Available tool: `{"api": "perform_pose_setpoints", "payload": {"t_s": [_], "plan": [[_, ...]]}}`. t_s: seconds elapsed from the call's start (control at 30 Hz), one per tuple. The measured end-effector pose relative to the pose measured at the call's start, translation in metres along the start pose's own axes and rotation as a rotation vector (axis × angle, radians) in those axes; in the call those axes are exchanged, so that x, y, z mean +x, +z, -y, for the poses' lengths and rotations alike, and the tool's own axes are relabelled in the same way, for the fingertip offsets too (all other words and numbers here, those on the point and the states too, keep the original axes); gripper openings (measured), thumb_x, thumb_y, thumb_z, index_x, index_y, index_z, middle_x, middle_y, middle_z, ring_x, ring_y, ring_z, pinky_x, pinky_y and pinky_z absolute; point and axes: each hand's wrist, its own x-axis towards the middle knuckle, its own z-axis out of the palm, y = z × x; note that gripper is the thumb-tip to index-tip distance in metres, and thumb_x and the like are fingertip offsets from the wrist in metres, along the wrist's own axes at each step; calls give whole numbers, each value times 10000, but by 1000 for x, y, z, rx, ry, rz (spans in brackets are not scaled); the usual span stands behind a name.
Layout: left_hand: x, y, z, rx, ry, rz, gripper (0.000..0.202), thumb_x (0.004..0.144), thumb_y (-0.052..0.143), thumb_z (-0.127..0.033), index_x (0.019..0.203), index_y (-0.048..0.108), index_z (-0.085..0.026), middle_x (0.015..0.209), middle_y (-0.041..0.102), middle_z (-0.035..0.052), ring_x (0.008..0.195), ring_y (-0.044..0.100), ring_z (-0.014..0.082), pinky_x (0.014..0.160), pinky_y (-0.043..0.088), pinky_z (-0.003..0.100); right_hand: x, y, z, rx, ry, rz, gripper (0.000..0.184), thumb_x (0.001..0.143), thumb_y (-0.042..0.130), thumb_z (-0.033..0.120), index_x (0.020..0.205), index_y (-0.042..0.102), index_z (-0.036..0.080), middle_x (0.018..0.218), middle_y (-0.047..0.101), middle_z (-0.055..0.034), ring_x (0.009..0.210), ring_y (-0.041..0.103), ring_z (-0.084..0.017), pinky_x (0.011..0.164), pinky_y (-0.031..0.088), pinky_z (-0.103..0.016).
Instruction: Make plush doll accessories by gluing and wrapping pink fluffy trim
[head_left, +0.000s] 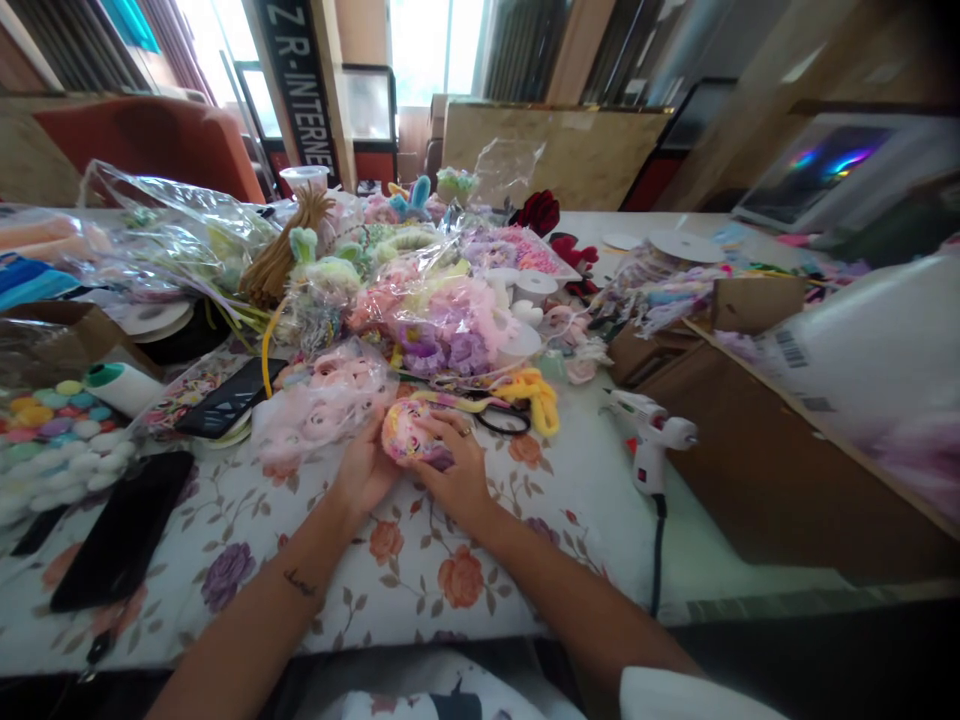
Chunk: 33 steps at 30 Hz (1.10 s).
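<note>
Between my two hands, just above the flowered tablecloth [300, 560], is a small round fuzzy doll head [407, 432] in pink, yellow and orange. My left hand [367, 468] cups it from the left and below. From the right, my right hand [457, 465] grips it, fingers bent over its front and a ring on one finger. Directly behind lie black-handled scissors [504, 418] and a bundle of yellow fuzzy stems [536, 395]. To the left of the doll head rests a clear bag of pink doll parts [322, 405].
A white glue gun [651, 435] stands at the right, its cord running to the front edge. Beyond it is a cardboard box [780, 450]. Phones [124, 530] and pompoms [67, 440] lie on the left. Plastic-wrapped craft supplies [450, 300] heap up at the back.
</note>
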Motion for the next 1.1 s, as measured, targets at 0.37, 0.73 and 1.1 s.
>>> {"api": "perform_pose_setpoints", "payload": {"t_s": [0.37, 0.73, 1.1], "plan": [[-8, 12, -1, 1, 21, 47, 372, 881, 509, -436, 975, 669, -113, 1004, 697, 124, 1022, 630, 255, 889, 520, 380, -5, 1, 0, -36, -136, 62, 534, 781, 684, 364, 1275, 511, 265, 1233, 609, -96, 1163, 559, -251, 1012, 436, -407], [-7, 9, 4, -129, -4, -76, 284, 933, 427, -214, 1079, 637, -91, 845, 712, 85, 835, 672, 185, 860, 532, 321, -7, 2, -2, -50, -173, 23, 482, 794, 679, 351, 1241, 524, 258, 1201, 640, -85, 1147, 585, -240, 977, 478, -390], [-3, 6, 2, -105, -73, -19, 430, 953, 361, -403, 1091, 625, -93, 967, 690, 123, 953, 646, 223, 868, 523, 350, 1, 6, -2, 198, 213, 1, 521, 617, 814, 358, 1077, 613, 218, 1086, 668, -76, 966, 634, -231, 862, 518, -373]]}}
